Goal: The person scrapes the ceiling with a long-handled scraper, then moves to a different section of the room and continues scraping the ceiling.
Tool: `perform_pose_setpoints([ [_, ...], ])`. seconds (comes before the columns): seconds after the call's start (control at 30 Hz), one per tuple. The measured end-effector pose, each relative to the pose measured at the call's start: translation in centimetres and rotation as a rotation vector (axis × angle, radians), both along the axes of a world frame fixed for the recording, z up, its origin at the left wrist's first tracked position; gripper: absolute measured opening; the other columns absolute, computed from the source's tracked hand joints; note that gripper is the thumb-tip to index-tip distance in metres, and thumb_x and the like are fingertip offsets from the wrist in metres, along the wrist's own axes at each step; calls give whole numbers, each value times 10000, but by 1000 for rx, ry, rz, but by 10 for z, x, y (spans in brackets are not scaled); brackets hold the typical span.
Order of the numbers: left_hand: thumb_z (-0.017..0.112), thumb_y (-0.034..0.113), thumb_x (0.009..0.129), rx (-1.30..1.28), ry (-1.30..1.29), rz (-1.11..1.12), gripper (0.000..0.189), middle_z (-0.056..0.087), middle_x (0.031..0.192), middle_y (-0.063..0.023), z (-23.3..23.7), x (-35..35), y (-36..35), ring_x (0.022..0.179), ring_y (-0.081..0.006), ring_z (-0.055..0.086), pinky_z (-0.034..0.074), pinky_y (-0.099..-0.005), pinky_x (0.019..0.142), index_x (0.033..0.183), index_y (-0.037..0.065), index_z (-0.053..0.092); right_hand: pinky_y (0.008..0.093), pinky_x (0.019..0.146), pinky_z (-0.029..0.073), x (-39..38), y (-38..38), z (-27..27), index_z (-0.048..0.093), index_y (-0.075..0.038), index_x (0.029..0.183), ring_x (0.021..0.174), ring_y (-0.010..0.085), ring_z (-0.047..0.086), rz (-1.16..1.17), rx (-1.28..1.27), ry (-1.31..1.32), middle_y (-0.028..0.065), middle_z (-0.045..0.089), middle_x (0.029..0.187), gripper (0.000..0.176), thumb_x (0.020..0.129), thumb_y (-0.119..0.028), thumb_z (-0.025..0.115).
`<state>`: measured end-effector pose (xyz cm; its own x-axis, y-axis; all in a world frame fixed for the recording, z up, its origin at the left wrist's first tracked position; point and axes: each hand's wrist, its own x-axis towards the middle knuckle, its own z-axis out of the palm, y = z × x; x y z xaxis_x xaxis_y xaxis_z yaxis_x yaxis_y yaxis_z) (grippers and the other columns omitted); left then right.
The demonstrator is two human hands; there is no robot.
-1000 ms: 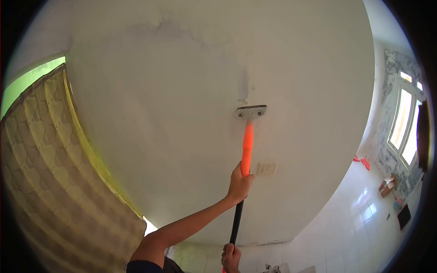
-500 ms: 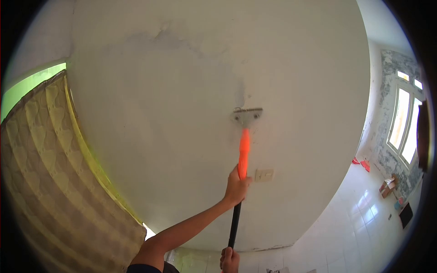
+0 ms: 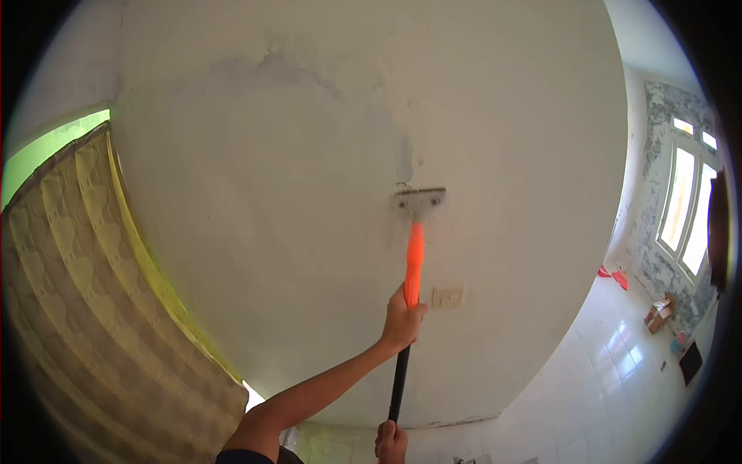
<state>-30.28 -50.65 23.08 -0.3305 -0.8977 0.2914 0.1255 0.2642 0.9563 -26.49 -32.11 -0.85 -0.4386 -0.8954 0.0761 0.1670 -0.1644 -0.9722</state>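
Orange-necked scraper [image 3: 414, 259]: grey head [image 3: 419, 203], black pole [image 3: 399, 383].

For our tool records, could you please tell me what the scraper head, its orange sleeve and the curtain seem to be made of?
Scraper head: probably metal, dull grey, with two dark spots like screws.
Orange sleeve: likely plastic, looking smooth and evenly coloured, though rubber is possible.
Curtain: apparently matt, patterned fabric, hanging in soft folds.
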Motion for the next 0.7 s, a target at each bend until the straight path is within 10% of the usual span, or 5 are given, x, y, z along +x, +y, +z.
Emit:
perform_pose_setpoints([
  [0.43, 522, -9, 810, 7, -3, 9, 166, 427, 622, -18, 9, -1, -5, 350, -103, 357, 316, -289, 273, 851, 81, 388, 278, 414, 272, -3, -9, 7, 461, -122, 698, 460, 68, 344, -80, -36, 46, -54, 398, 558, 457, 1065, -391, 432],
  [0.7, 537, 15, 849, -72, -97, 50, 136, 421, 636, -17, 37, 0, 3, 387, -106, 405, 358, -291, 296, 916, 46, 423, 260, 370, 245, -6, 3, 51, 450, -128, 703, 400, 61, 330, 252, 114, -247, -54, 378, 515, 515, 1056, -500, 404],
])
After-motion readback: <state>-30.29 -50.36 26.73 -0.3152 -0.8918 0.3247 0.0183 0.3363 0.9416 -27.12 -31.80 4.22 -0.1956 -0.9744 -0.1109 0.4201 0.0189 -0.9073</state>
